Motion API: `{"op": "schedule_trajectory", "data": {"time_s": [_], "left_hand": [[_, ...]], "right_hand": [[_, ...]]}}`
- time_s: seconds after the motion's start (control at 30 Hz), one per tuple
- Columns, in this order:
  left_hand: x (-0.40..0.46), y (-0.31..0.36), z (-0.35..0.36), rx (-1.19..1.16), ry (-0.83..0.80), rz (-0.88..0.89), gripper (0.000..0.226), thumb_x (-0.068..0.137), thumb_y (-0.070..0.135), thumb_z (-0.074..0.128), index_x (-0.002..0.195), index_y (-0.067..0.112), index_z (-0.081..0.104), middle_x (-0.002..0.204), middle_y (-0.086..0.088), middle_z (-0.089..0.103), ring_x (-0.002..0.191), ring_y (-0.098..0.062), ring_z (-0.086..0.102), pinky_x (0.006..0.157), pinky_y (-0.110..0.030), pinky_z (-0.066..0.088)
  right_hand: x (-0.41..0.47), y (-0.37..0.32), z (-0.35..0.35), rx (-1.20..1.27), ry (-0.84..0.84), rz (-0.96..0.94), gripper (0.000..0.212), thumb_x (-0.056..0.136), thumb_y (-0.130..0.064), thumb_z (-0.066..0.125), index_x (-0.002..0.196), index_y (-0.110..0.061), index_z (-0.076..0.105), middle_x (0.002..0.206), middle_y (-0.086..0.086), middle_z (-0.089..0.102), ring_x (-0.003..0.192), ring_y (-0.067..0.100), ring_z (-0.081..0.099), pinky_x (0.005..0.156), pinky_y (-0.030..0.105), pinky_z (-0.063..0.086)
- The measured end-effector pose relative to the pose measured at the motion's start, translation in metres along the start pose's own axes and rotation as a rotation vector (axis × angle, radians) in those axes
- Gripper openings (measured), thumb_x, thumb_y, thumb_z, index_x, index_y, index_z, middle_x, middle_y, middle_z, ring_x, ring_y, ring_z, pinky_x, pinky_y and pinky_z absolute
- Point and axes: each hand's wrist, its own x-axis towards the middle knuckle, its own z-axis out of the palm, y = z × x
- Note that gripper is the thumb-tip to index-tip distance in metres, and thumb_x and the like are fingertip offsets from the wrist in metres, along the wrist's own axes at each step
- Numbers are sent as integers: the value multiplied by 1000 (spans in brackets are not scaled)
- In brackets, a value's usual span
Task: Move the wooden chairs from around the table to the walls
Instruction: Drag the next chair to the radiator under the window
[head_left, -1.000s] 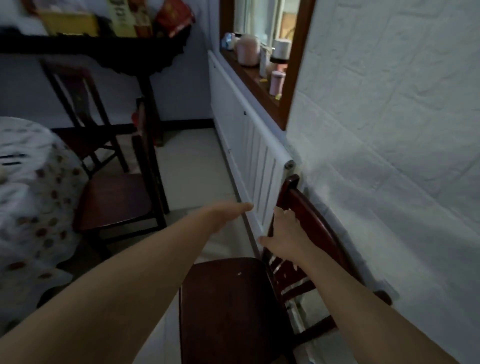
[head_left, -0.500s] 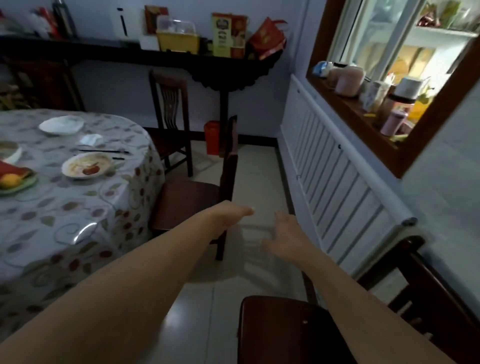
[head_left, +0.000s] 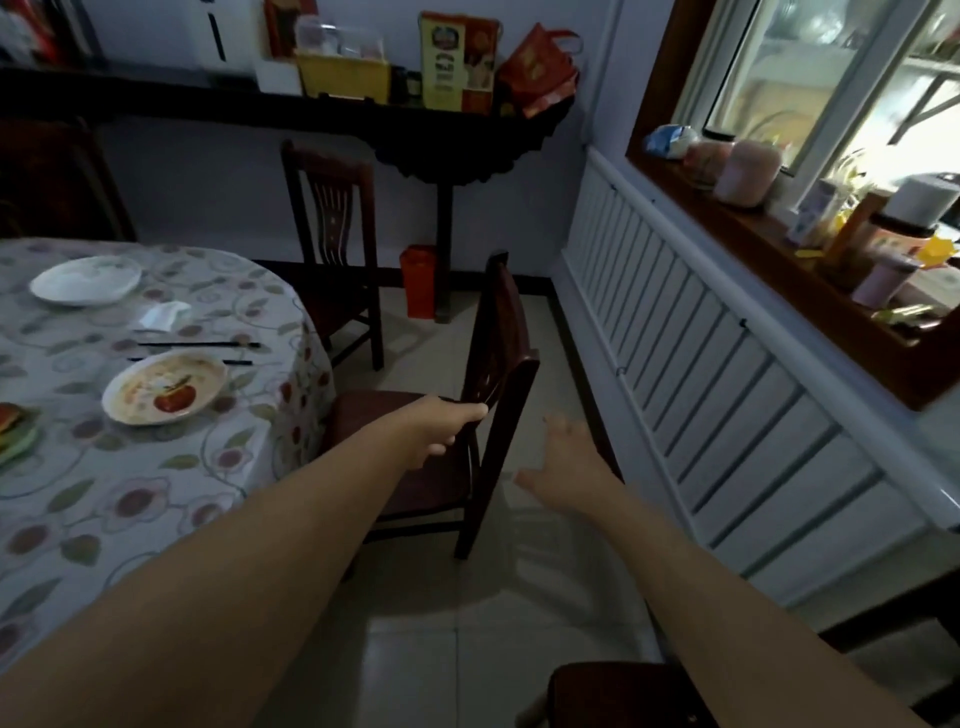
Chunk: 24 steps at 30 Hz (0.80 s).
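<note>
Head cam: left hand (head_left: 441, 423) at frame center, fingers curled round the backrest of the nearest wooden chair (head_left: 488, 374), which stands tucked against the round table (head_left: 156, 467) on the left. Right hand (head_left: 563, 467) just right of that chair, fingers spread and relaxed, holding nothing, apart from the backrest. Second wooden chair (head_left: 332, 218) at upper center, beside the table's far edge and below the dark wall shelf (head_left: 311, 111). Third chair's seat (head_left: 623, 693) at bottom right, next to the white radiator cover (head_left: 701, 374). Table carries a dirty plate (head_left: 163, 387), a white plate (head_left: 85, 280), chopsticks (head_left: 197, 345).
</note>
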Motion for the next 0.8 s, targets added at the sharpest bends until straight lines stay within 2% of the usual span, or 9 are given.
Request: {"op": "schedule_trajectory", "data": {"time_s": [0.17,0.4,0.5,0.63,0.8], "left_hand": [[59,36,-12,30,-5,1,74,87,51,54,146,12,31,145,-14,45,132,-29,43,107,-46,30],[153,100,-21,82,27,10,72,88,51,53,144,9,35,144,-14,45,132,-29,44,106,-44,31],[191,119,-20,73,27,-6,78,88,53,52,148,9,28,148,-14,40,133,-30,41,107,-43,30],[236,138,-19,27,82,5,89,88,55,49,153,16,3,159,-9,16,143,-30,22,112,-42,24],[297,161,-15,6,31,-1,86,88,54,51,152,12,10,156,-11,25,138,-30,33,109,-42,29]], "right_hand": [[68,-13,-9,6,46,23,75,82,-34,66,140,-13,24,143,15,27,129,32,35,101,39,39],[182,-15,-38,53,53,23,63,80,-31,66,131,-16,33,132,14,37,119,32,43,96,46,46],[223,-12,-44,54,53,62,65,80,-30,65,132,-14,30,131,16,38,118,35,44,94,46,46],[270,-6,-42,85,30,94,80,82,-28,64,144,-14,15,138,17,34,124,35,41,97,42,42],[315,-2,-32,170,-15,151,92,85,-27,62,148,-16,-4,145,18,29,129,33,39,105,43,39]]}}
